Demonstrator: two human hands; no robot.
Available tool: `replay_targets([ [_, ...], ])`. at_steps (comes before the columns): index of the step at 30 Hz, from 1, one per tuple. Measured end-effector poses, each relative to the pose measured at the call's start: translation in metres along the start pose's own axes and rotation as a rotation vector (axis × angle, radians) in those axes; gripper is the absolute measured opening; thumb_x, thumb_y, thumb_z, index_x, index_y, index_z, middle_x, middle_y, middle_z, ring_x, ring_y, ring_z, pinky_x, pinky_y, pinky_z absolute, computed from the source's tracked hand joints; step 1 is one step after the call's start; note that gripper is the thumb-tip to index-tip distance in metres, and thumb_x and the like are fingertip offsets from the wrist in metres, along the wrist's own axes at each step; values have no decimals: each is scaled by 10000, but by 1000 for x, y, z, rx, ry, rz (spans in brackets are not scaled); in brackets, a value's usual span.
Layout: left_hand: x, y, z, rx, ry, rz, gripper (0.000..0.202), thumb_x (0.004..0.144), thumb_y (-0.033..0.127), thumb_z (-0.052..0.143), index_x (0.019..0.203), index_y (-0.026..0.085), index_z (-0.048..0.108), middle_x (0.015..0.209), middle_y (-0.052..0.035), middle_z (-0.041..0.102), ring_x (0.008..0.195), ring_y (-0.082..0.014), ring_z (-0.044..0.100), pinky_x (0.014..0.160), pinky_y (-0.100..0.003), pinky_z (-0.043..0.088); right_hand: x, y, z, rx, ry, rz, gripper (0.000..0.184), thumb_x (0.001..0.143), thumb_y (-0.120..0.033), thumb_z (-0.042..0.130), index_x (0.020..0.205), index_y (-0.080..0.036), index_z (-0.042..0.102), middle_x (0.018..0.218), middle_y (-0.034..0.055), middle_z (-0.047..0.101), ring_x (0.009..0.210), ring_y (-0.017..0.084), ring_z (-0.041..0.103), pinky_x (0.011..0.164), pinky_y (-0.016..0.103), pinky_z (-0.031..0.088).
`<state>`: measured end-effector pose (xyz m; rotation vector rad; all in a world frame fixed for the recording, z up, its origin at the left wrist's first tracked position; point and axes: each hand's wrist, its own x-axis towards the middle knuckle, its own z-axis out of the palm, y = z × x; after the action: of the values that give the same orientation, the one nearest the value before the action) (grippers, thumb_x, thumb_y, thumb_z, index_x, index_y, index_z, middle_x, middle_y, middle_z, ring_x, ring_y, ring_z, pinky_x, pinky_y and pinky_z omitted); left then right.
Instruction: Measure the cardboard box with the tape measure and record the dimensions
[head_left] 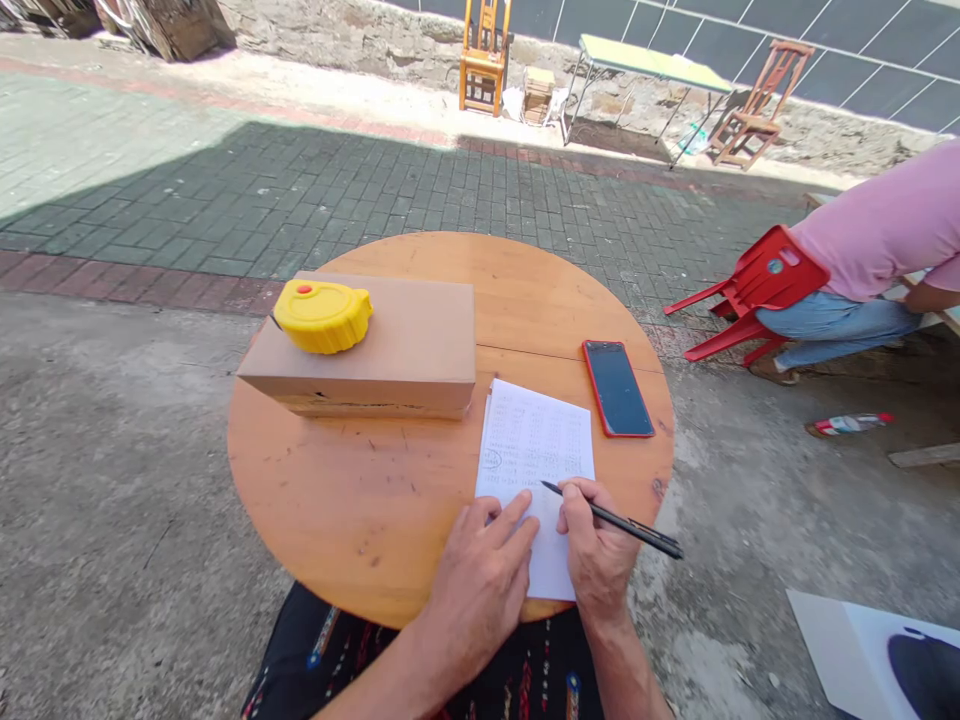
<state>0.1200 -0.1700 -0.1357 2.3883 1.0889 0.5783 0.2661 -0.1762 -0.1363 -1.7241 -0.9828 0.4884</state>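
My right hand (598, 545) grips a black pen (630, 525), its tip close to the lower lines of writing on a white sheet of paper (544, 430). Rows of small handwriting cover the sheet's upper part, with a circled mark at the left. Flat on the paper's lower left lies my left hand (487, 560), fingers spread and holding nothing. A phone in a red case (619, 388) rests just beyond the paper on the right, its screen dark. Up and to the left, a yellow tape measure (324, 316) with a red button sits on a closed cardboard box (420, 335).
All this stands on a round wooden table (360, 500). A person in a pink shirt (885, 225) sits on a red plastic chair (780, 270) at right. A bottle (851, 424) lies on the ground. Wooden chairs and a folding table (652, 62) line the far wall.
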Motion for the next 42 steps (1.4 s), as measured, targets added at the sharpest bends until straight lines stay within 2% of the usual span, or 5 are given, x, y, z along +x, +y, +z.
replay_targets([
  [12, 0, 2, 0, 15, 19, -2, 268, 893, 105, 514, 1110, 210, 631, 1366, -34, 589, 995, -252, 502, 877, -458, 508, 4, -10, -3, 178, 58, 91, 339, 870, -406, 635, 1111, -168, 643, 878, 57, 741, 661, 170, 687, 647, 323, 574],
  [19, -1, 4, -1, 27, 22, 12, 265, 884, 92, 512, 1097, 203, 624, 1370, -28, 580, 1005, -254, 503, 879, -457, 511, 12, -41, -34, 307, 29, 10, 326, 889, -385, 635, 1160, -206, 665, 1007, 70, 749, 883, 228, 719, 778, 384, 582],
  [28, 1, 9, -6, 141, -31, 36, 242, 889, 118, 517, 1093, 196, 619, 1375, -32, 576, 1033, -258, 510, 914, -461, 504, -32, 6, -80, -23, 51, 123, 438, 875, -513, 585, 1155, -187, 669, 1019, 107, 763, 965, 288, 703, 883, 458, 544],
  [36, -11, 12, -26, 146, -186, 58, 346, 827, 251, 623, 1170, 215, 595, 1458, -70, 488, 1174, -326, 466, 998, -515, 449, -47, 34, -95, -269, -54, -355, 229, 979, -284, 457, 1113, -216, 628, 1110, 97, 689, 1038, 233, 662, 925, 388, 539],
  [42, -22, 7, -15, 126, -127, 9, 375, 824, 243, 626, 1198, 238, 600, 1437, -65, 515, 1206, -339, 456, 1003, -527, 438, -13, 46, -95, -678, -220, -683, 414, 935, -122, 410, 1321, -191, 541, 1253, 137, 645, 1122, 263, 626, 895, 401, 531],
])
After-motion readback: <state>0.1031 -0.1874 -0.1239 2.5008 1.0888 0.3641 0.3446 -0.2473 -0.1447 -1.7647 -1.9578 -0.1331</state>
